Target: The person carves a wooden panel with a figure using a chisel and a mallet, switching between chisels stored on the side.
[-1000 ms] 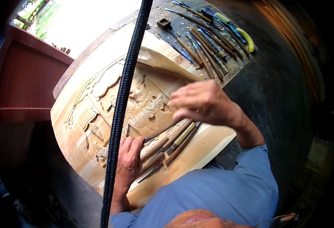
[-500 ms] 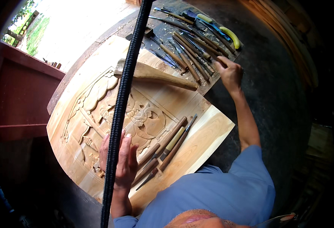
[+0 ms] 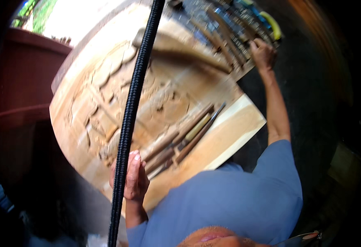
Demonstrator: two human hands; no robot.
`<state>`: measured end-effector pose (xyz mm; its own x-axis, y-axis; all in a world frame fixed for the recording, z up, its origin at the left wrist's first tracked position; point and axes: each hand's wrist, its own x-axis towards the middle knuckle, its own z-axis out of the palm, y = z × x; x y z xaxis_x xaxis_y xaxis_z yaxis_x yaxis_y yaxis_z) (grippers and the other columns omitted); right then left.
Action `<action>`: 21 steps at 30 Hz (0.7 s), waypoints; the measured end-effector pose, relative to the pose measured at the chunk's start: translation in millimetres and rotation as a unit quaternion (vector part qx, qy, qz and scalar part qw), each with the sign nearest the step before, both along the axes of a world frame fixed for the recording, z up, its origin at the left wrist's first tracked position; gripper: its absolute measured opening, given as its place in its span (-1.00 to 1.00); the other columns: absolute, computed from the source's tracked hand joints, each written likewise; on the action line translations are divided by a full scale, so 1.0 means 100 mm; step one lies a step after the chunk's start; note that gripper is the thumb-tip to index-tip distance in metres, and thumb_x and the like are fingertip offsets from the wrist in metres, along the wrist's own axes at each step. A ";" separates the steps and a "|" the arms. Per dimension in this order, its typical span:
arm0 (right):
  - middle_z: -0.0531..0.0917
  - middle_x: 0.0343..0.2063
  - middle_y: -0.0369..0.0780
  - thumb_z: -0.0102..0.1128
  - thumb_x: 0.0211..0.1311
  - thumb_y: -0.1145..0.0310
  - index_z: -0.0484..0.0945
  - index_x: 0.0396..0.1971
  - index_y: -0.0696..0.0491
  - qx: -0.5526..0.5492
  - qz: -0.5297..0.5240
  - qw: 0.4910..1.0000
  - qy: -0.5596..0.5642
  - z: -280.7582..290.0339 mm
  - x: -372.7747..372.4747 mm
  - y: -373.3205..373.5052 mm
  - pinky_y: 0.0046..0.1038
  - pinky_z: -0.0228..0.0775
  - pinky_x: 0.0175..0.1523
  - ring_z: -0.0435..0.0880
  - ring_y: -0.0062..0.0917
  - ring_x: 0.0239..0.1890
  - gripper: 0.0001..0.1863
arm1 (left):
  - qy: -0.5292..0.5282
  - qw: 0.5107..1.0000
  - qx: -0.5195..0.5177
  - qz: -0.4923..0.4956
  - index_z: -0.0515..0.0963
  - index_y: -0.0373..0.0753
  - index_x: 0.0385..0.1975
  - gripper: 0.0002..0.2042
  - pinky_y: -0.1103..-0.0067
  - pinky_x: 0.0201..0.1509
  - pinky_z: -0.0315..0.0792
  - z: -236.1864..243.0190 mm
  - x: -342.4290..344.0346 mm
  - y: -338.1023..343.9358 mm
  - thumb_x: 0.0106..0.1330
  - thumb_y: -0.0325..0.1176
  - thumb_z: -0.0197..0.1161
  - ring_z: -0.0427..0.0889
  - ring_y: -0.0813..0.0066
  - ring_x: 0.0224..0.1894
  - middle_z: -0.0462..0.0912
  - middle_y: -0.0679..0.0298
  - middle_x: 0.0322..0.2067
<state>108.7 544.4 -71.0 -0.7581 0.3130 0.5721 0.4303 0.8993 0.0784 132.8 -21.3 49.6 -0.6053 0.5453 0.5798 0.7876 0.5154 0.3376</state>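
My right hand (image 3: 263,54) reaches to the far right, its fingers closed on the end of a wooden-handled carving chisel (image 3: 249,30) among the laid-out tools; blur softens this grip. Close to my body, my left hand (image 3: 136,181) is open above the near edge of the carved wooden panel (image 3: 238,136), holding nothing visible. A black braided cord (image 3: 132,111) crosses in front of it and hides part of the fingers. Beside that hand, several chisels (image 3: 196,128) lie on the panel's plain border. A wooden mallet (image 3: 184,51) rests across the panel's far side.
More carving tools (image 3: 225,35) lie among wood shavings on the far bench, with a yellow curved object (image 3: 271,24) at its right end. A dark red wooden panel (image 3: 28,70) stands at left. Long boards lean at the far right.
The whole view has shifted and blurred, with the panel and tools now higher and farther right. My right hand stays at the tool row. My left hand's fingers look closer together.
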 end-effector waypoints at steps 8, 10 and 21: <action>0.77 -0.35 -0.15 0.37 0.26 0.20 0.77 -0.31 -0.09 0.069 0.006 0.997 -0.041 -0.26 -0.04 0.28 -0.07 0.66 -0.25 0.81 -0.14 -0.30 -0.86 | -0.053 0.998 -0.030 -0.001 0.68 -0.28 0.09 -0.73 0.45 -0.47 0.44 -0.19 0.56 -0.18 0.46 -0.43 0.51 0.58 0.32 -0.58 0.69 0.21 -0.51; 0.75 -0.40 -0.09 0.35 0.22 0.23 0.74 -0.33 -0.07 0.080 0.061 0.995 -0.006 -0.23 -0.05 0.26 -0.04 0.65 -0.27 0.80 -0.11 -0.33 -0.88 | -0.068 0.996 -0.046 -0.017 0.71 -0.25 0.10 -0.68 0.47 -0.51 0.29 -0.26 0.62 -0.22 0.40 -0.41 0.57 0.48 0.38 -0.63 0.63 0.28 -0.55; 0.90 -0.22 -0.30 0.42 0.48 -0.01 0.88 0.03 -0.40 0.020 0.111 0.993 -0.027 0.22 -0.14 -0.03 -0.29 0.72 -0.07 0.90 -0.31 -0.20 -0.76 | -0.121 0.990 -0.074 -0.007 0.80 -0.28 -0.22 -0.86 0.51 -0.56 0.13 -0.68 1.01 -0.41 0.28 -0.45 0.59 0.31 0.53 -0.69 0.34 0.43 -0.71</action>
<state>94.8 541.6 -49.4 -0.8364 0.1126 0.5365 0.2158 0.9673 0.1334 233.8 -61.8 -18.8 -0.7089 0.6227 0.3311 0.6999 0.5633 0.4391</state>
